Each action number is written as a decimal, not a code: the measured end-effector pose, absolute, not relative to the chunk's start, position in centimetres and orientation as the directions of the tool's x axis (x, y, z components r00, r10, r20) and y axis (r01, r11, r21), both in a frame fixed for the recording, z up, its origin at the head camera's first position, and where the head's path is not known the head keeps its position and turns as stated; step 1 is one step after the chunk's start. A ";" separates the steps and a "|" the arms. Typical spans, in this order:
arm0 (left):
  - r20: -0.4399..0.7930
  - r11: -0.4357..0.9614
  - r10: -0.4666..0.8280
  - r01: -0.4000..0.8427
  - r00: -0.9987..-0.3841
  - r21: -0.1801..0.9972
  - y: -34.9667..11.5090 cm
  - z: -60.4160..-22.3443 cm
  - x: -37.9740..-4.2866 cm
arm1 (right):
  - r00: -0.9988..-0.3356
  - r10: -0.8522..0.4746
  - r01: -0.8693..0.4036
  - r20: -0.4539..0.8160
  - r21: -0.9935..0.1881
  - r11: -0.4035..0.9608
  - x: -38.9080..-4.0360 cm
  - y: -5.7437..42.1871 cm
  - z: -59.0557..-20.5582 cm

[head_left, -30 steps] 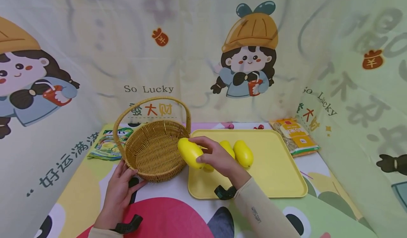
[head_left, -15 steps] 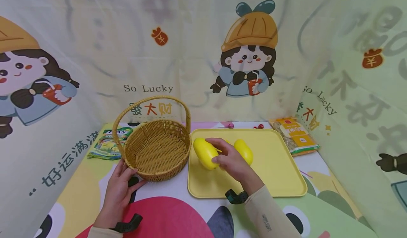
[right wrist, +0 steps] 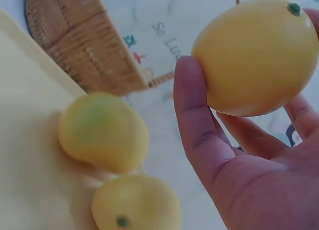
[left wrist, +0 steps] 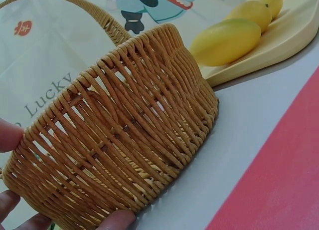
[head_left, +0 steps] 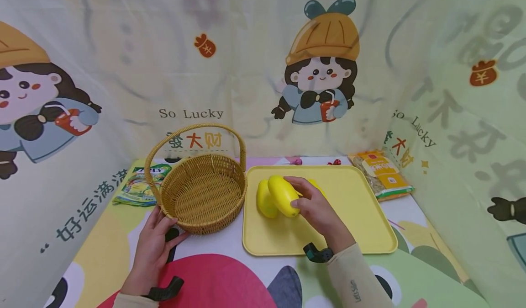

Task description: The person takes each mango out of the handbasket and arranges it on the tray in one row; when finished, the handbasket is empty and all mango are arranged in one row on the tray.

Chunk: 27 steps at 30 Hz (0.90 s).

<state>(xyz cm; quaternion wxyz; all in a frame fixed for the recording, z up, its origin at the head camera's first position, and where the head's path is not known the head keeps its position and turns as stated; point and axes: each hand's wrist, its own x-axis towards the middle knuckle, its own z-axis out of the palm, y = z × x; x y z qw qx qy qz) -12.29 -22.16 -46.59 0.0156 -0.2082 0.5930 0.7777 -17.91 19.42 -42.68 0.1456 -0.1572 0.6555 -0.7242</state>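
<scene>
My left hand (head_left: 154, 246) holds the near left side of a round wicker basket (head_left: 201, 228), thumb at the rim and fingers lower on the wall. In the left wrist view, fingertips (left wrist: 119, 220) show along the weave. My right hand (head_left: 318, 207) grips a yellow mango (head_left: 283, 196) between thumb and fingers over the yellow tray (head_left: 353, 235). On the tray's left part lies another mango (head_left: 265, 203), and a third mango (head_left: 316, 184) is mostly hidden behind my right hand. The right wrist view shows the held mango (right wrist: 254, 55) with its green stem end.
A green snack packet (head_left: 139, 187) lies left of the basket, partly behind its handle (head_left: 197, 127). Right of the tray is an orange packet (head_left: 382, 175). Two small lollipops (head_left: 334, 162) sit behind the tray. Printed cloth walls (head_left: 255, 70) close off the back and sides.
My right hand has carried the mango rightward from beside the basket's right rim to over the tray, uncovering the mango at the tray's left. My left hand and the basket stay put.
</scene>
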 end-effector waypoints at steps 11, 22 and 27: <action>-0.346 -0.303 -0.225 -0.272 -0.911 0.913 -22.1 -46.6 -12.2 | -0.923 -0.383 0.004 0.031 -0.996 -0.091 -17.8 21.7 -43.3; -0.347 -0.304 -0.221 -0.274 -0.911 0.913 -22.2 -46.6 -12.3 | -0.946 -0.323 -0.014 0.025 -0.999 -0.036 -17.9 23.6 -43.3; -0.347 -0.298 -0.221 -0.276 -0.911 0.914 -22.1 -46.4 -12.2 | -0.963 -0.271 -0.015 0.016 -1.000 -0.004 -18.1 24.9 -43.1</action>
